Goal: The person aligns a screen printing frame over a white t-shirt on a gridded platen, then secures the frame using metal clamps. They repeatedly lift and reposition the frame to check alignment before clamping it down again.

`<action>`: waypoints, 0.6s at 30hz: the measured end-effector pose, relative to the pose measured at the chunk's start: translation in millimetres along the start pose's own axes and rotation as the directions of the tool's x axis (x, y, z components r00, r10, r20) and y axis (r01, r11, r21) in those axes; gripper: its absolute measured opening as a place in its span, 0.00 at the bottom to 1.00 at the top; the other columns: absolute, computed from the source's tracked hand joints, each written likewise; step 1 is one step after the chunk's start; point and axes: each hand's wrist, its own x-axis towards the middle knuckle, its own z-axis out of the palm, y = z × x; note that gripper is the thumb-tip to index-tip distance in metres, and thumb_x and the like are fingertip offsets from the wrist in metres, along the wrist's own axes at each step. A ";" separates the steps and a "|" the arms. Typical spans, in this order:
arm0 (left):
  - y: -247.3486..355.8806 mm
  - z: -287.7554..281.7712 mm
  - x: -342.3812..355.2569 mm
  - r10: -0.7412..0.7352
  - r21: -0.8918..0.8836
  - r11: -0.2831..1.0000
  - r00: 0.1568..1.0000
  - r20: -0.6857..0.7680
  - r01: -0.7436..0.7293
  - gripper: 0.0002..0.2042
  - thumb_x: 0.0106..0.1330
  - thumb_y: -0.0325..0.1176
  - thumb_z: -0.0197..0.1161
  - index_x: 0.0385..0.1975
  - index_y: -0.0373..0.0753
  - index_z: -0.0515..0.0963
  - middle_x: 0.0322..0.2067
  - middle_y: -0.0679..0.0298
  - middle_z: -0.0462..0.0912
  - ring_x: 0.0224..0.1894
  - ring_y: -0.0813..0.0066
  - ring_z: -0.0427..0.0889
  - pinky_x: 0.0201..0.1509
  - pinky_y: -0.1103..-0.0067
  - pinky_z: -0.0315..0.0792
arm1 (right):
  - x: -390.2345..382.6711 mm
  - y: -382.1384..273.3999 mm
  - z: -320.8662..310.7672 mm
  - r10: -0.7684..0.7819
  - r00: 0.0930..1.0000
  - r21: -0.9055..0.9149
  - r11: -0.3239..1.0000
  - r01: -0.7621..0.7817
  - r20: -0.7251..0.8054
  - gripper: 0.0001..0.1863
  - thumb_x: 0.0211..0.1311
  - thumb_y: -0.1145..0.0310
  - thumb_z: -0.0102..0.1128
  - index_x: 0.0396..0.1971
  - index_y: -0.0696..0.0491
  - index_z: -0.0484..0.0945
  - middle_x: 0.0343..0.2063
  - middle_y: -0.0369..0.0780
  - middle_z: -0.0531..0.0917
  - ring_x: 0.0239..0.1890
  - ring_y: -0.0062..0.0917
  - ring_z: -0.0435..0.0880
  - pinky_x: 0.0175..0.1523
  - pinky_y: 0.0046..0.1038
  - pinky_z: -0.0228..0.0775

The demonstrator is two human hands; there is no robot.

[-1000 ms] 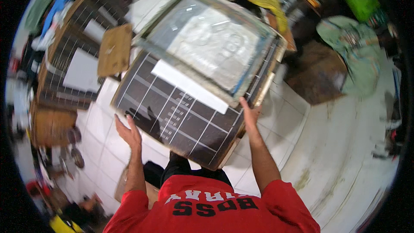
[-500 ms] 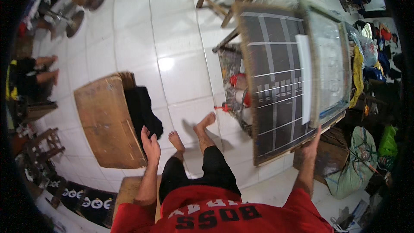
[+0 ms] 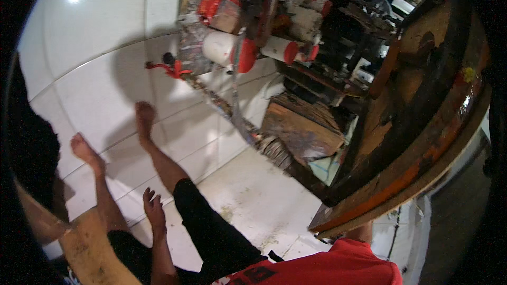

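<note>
At the right, a framed wooden tabletop point(image 3: 404, 182) is tilted steeply up, with its brown underside turned toward me. My right forearm point(image 3: 362, 231) reaches up behind its lower corner, and the board hides my right hand, so its grip cannot be seen. My left hand point(image 3: 153, 211) hangs low beside my thigh, fingers loosely apart and holding nothing. Left of the raised top lie white containers with red lids point(image 3: 221, 48) on a stained shelf, and a small red handle-like piece point(image 3: 174, 68) sticks out from its corner.
Under the raised top stands a worn wooden box point(image 3: 301, 129). A paint-crusted bar point(image 3: 216, 100) slants from the shelf toward the board's lower corner. A black cloth pile point(image 3: 34, 137) is at the left, and a wooden stool point(image 3: 95, 248) at the lower left.
The printed tabletop, flat before with my right hand at its near edge, is now swung up and shows its underside. My view has shifted closer and right; the containers below are exposed.
</note>
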 end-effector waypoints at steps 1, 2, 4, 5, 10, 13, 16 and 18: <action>-0.2 7.5 1.5 -0.015 0.033 0.999 1.000 0.018 0.015 0.25 0.71 0.34 0.54 0.67 0.35 0.62 0.60 0.49 0.72 0.56 0.63 0.75 0.57 0.69 0.71 | -1.0 0.3 3.8 -0.006 1.000 -0.008 1.000 0.005 -0.006 0.54 0.51 0.24 0.54 0.70 0.49 0.62 0.68 0.45 0.63 0.67 0.43 0.61 0.69 0.52 0.52; 1.3 14.8 4.9 0.038 0.018 0.999 0.998 0.048 -0.039 0.25 0.71 0.34 0.55 0.67 0.35 0.63 0.61 0.49 0.72 0.56 0.63 0.76 0.57 0.70 0.71 | -3.7 0.8 8.0 -0.007 1.000 -0.014 1.000 0.007 -0.013 0.54 0.51 0.24 0.53 0.70 0.49 0.62 0.67 0.45 0.64 0.67 0.43 0.62 0.69 0.52 0.53; 4.9 24.6 8.4 0.140 -0.087 0.988 0.983 0.116 -0.130 0.25 0.72 0.34 0.55 0.67 0.35 0.63 0.61 0.49 0.72 0.57 0.63 0.76 0.57 0.70 0.71 | -4.8 1.4 16.7 -0.010 1.000 -0.030 1.000 0.009 -0.021 0.53 0.52 0.24 0.53 0.69 0.49 0.62 0.67 0.45 0.64 0.66 0.42 0.63 0.69 0.51 0.54; 6.3 28.4 9.1 0.128 -0.108 0.987 0.984 0.123 -0.115 0.25 0.72 0.36 0.55 0.66 0.35 0.64 0.61 0.49 0.72 0.57 0.62 0.77 0.57 0.70 0.71 | -4.7 1.4 20.1 -0.011 1.000 -0.036 0.999 0.010 -0.025 0.53 0.52 0.24 0.53 0.69 0.49 0.62 0.67 0.44 0.65 0.66 0.42 0.63 0.68 0.51 0.54; 14.5 35.7 12.8 0.061 -0.124 0.991 0.992 0.113 -0.046 0.25 0.71 0.37 0.55 0.65 0.35 0.65 0.59 0.51 0.74 0.57 0.63 0.77 0.56 0.70 0.71 | 0.3 2.2 31.4 -0.007 1.000 -0.041 0.999 0.006 -0.023 0.52 0.53 0.24 0.52 0.69 0.49 0.63 0.66 0.44 0.66 0.65 0.41 0.65 0.68 0.50 0.56; 16.3 40.9 17.2 0.084 -0.144 0.987 0.991 0.105 -0.068 0.25 0.70 0.36 0.56 0.64 0.33 0.66 0.56 0.52 0.77 0.54 0.65 0.78 0.53 0.71 0.72 | 6.5 3.0 34.3 -0.006 1.000 -0.025 1.000 0.006 0.000 0.51 0.54 0.24 0.51 0.69 0.49 0.63 0.65 0.43 0.67 0.64 0.41 0.66 0.67 0.49 0.57; 11.2 44.6 19.9 0.083 -0.127 0.990 0.990 0.115 -0.068 0.24 0.70 0.37 0.58 0.63 0.35 0.67 0.54 0.55 0.78 0.51 0.68 0.79 0.51 0.72 0.73 | 12.0 3.5 36.0 -0.002 1.000 -0.002 1.000 0.002 0.024 0.51 0.55 0.25 0.51 0.68 0.49 0.63 0.64 0.43 0.68 0.63 0.40 0.67 0.67 0.48 0.58; 3.7 44.0 23.4 0.091 -0.106 0.991 0.989 0.115 -0.079 0.23 0.70 0.36 0.58 0.62 0.35 0.68 0.52 0.55 0.79 0.50 0.68 0.79 0.50 0.73 0.74 | 15.8 4.1 36.2 0.000 0.998 0.020 1.000 -0.001 0.055 0.50 0.56 0.25 0.50 0.68 0.49 0.63 0.64 0.42 0.69 0.63 0.40 0.67 0.66 0.48 0.59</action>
